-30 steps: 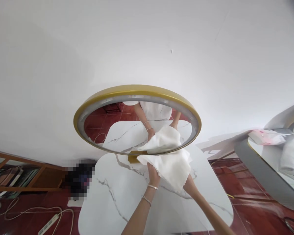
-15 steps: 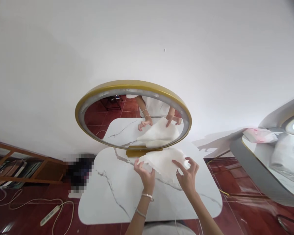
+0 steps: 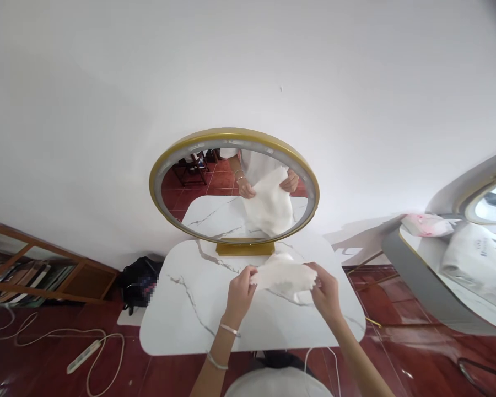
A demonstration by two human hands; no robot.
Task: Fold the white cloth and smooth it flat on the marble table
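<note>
A thin white cloth (image 3: 287, 275) with a wavy edge is stretched between my two hands above the white marble-patterned table (image 3: 169, 325). My left hand (image 3: 240, 291) pinches its left corner between thumb and fingers. At the opposite end, my right hand (image 3: 325, 291) grips the wavy edge, fingers closed. The far part of the cloth droops toward the tabletop near the mirror base. An oval mirror (image 3: 233, 134) in a gold frame stands behind it and reflects the cloth hanging down from both hands.
To the right, a second table (image 3: 417, 264) holds a pink-and-white packet (image 3: 427, 225) and a white printed bag (image 3: 479, 251). A black bag (image 3: 138, 281) sits on the floor at left, beside a wooden shelf (image 3: 86, 278). A power strip (image 3: 83, 355) with its cord lies nearby.
Both hands have closed on the cloth's edge. The cloth, which lay spread on the table under loose fingers, is now lifted and pulled taut between them. The view has shifted slightly.
</note>
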